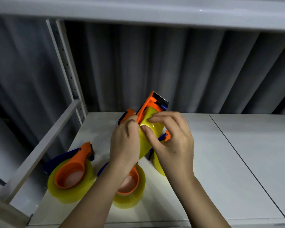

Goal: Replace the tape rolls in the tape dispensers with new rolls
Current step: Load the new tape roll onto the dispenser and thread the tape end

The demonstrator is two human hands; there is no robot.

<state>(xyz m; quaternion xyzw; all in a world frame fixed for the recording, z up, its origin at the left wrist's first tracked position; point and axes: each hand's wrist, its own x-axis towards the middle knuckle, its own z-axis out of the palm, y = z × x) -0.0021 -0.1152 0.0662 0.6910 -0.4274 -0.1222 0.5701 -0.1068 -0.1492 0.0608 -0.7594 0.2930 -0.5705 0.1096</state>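
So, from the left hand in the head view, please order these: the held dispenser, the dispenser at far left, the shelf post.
1. Held dispenser, gripped by the left hand.
2. Far-left dispenser, on the table's near left.
3. Shelf post, back left.

Two bare forearms enter from the lower edge of the frame and end in two hands near the centre. No sleeves, cuffs or gloves show on either arm up to the frame edge. The left hand (124, 142) wears no ring, watch or band on the wrist that shows. The right hand (173, 142) is likewise unadorned, with a small dark mark on its back. The fingernails that show are short and unpainted. No other part of the person appears.
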